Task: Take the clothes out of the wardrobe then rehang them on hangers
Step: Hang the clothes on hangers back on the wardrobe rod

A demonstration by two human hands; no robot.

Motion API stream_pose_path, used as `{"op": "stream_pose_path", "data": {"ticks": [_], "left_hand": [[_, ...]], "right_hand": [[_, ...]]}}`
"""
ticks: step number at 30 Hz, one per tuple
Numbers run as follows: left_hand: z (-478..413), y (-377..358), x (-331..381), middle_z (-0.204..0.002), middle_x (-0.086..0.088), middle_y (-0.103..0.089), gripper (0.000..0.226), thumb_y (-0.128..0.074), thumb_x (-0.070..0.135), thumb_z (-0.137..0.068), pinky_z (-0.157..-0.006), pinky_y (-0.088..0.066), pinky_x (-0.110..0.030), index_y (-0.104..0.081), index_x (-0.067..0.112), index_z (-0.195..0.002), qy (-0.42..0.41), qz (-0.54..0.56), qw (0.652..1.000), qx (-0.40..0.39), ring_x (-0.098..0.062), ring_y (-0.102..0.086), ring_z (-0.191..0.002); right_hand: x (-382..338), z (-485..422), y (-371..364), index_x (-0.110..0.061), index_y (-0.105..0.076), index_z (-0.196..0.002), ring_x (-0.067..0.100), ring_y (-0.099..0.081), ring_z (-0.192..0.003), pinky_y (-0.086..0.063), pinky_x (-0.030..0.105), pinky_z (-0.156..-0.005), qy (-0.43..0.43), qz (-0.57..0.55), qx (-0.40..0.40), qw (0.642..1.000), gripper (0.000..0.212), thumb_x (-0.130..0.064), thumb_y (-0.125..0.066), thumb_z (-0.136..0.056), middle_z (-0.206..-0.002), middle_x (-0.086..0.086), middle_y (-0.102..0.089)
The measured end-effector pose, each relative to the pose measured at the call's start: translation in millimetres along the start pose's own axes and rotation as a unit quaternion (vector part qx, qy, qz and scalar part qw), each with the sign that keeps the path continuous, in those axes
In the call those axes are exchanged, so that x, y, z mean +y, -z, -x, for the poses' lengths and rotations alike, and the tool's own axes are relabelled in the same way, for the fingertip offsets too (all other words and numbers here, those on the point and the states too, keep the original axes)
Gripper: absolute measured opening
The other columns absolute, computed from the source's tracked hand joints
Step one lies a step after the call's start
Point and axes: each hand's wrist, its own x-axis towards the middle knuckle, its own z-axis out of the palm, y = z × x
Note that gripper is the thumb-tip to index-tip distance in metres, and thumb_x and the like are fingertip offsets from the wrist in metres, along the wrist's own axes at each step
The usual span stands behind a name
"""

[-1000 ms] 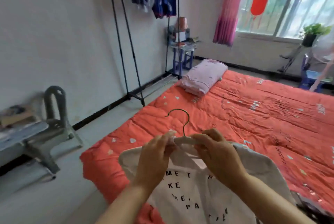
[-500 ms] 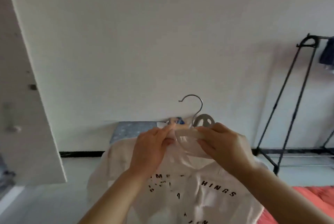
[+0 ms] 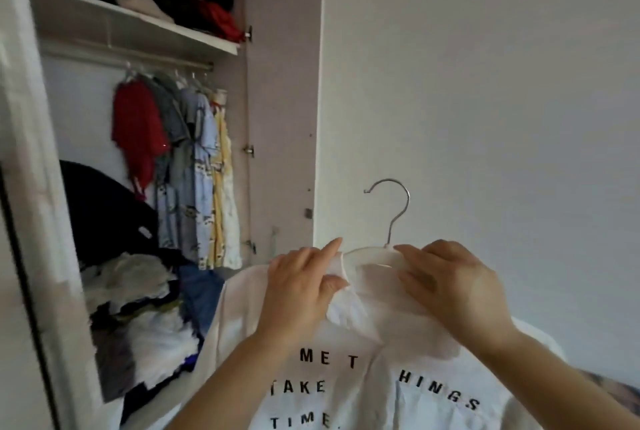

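A white T-shirt (image 3: 374, 384) with black lettering hangs on a white hanger (image 3: 372, 254) with a metal hook, held up in front of me. My left hand (image 3: 299, 291) pinches the collar on the left side. My right hand (image 3: 453, 287) grips the hanger's right shoulder through the fabric. The open wardrobe (image 3: 280, 117) stands to the left. Its rail (image 3: 166, 64) carries a red top (image 3: 138, 131) and several pale dresses on hangers.
A shelf (image 3: 138, 17) above the rail holds folded dark and red clothes. Below the rail lies a heap of black and white garments (image 3: 131, 294). The wardrobe's white frame (image 3: 38, 187) runs down the left. A bare white wall (image 3: 485, 83) fills the right.
My view has swung left from the bed, past the wall, to the open wardrobe. Both hands have kept hold of the T-shirt and hanger throughout.
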Motion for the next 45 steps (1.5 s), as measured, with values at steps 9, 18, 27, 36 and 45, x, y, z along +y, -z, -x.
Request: {"op": "stream_pose_path", "data": {"ticks": [9,18,27,36,45], "left_hand": [[-37,-32,-146,-0.087,0.014,-0.052,0.037,-0.041,0.047,-0.089,-0.075,-0.037,-0.02,-0.049,0.035,-0.123,0.083,-0.071,0.991,0.081,-0.004,-0.05,-0.081],[-118,-57,-313,-0.078,0.013,-0.055,0.038,-0.046,0.045,-0.081,-0.075,-0.026,-0.013,-0.058,0.035,-0.115,0.085,-0.105,0.98,0.146,-0.002,-0.044,-0.077],[-175,-63,-458,-0.085,0.011,-0.053,0.043,-0.043,0.045,-0.082,-0.071,-0.029,-0.027,-0.061,0.034,-0.121,0.178,-0.192,0.955,0.141,-0.014,-0.056,-0.08],[-226,-33,-585,-0.098,0.008,-0.054,0.039,-0.054,0.032,-0.092,-0.078,-0.023,-0.021,-0.049,0.039,-0.13,0.233,-0.276,0.922,0.141,-0.01,-0.05,-0.096],[-270,13,-706,-0.115,0.001,-0.059,0.043,-0.049,0.027,-0.095,-0.092,-0.035,-0.024,-0.044,0.024,-0.137,0.254,-0.333,0.891,0.175,-0.016,-0.052,-0.107]], "right_hand": [[-38,-96,-172,-0.031,-0.072,-0.097,0.016,-0.059,-0.058,-0.036,0.02,-0.038,0.081,-0.082,0.019,0.993,0.038,-0.046,-0.043,-0.076,-0.065,-0.007,-0.056],[-67,-208,-325,-0.035,-0.063,-0.111,0.014,-0.058,-0.05,-0.033,0.02,-0.037,0.11,-0.111,0.011,0.988,0.032,-0.046,-0.06,-0.081,-0.073,-0.009,-0.054],[-97,-307,-484,-0.026,-0.065,-0.113,0.015,-0.057,-0.051,-0.028,0.016,-0.043,0.17,-0.183,0.007,0.968,0.051,-0.028,-0.081,-0.065,-0.072,-0.006,-0.057],[-168,-429,-610,-0.026,-0.068,-0.109,0.014,-0.056,-0.044,-0.023,0.016,-0.036,0.269,-0.245,0.014,0.931,0.058,-0.03,-0.088,-0.055,-0.066,-0.005,-0.058],[-262,-534,-678,-0.025,-0.064,-0.118,0.016,-0.061,-0.053,-0.033,0.023,-0.038,0.325,-0.266,0.044,0.906,0.049,-0.031,-0.079,-0.071,-0.082,0.0,-0.062]]}}
